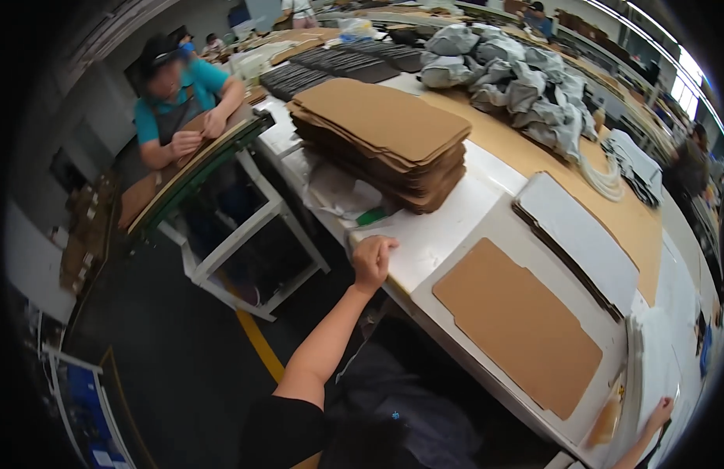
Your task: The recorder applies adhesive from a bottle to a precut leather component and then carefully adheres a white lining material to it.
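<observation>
My left hand (pixel 371 262) is curled closed at the near edge of the white table (pixel 436 250), with nothing visible in it. Beyond it rises a tall stack of brown fibreboard panels (pixel 381 121), beside a crumpled clear plastic bag and a small green piece (pixel 371 216). A single brown panel (pixel 522 324) with notched edges lies flat in front of me. At the far lower right, my right hand (pixel 660 412) has its fingers pinched together beside a stack of white sheets (pixel 651 359). Whatever they grip is too small to make out.
A white-topped stack of panels (pixel 580 238) lies behind the single panel. An amber bottle (pixel 606 418) stands near my right forearm. Grey bundles (pixel 510 78) and dark panels (pixel 338 66) cover the far table. A co-worker (pixel 182 102) handles a brown panel at a green-edged stand (pixel 198 172) on the left.
</observation>
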Available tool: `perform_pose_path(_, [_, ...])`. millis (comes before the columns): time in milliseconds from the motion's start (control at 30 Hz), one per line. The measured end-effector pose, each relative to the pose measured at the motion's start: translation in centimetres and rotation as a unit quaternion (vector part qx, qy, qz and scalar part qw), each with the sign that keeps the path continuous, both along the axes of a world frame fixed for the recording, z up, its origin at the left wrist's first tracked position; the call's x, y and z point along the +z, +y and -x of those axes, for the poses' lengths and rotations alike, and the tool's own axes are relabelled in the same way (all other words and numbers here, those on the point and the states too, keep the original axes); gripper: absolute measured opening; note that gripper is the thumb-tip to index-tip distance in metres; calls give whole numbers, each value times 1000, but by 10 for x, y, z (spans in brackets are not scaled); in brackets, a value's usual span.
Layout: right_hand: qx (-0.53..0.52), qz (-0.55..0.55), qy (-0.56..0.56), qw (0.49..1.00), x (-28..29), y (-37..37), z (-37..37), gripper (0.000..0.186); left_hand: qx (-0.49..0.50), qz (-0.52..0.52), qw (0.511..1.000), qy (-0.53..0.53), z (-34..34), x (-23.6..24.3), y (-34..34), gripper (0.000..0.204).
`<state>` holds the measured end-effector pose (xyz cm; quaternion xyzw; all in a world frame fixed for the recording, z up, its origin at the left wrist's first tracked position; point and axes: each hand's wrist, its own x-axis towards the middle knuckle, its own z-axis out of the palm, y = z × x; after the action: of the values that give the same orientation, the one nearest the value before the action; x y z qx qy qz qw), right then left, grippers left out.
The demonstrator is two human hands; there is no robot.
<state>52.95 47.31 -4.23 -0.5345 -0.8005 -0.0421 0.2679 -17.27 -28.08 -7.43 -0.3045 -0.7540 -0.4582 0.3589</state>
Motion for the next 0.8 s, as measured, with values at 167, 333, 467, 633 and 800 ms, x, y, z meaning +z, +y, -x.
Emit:
perform_pose_path(167, [28,19,-44,998,7,14,-12,22,13,16,999,-40,-13,7,2,29])
perform_pose_path(333, [62,46,-101,992,7,7,-1,25,-9,-99,979,-175,-21,41,5,36])
perform_pose_path(467, [67,-71,-20,995,-14,10,-16,26,-132,-61,987,-65,-18,89,45,32])
perform_pose_path(633, [41,23,-18,999,-16,12,-27,28,-302,16,951,-64,-32,126,134,29])
perform_pose_path(800, [30,-113,-94,989,-1,-31,29,26,-442,107,889,-48,-75,140,214,25])
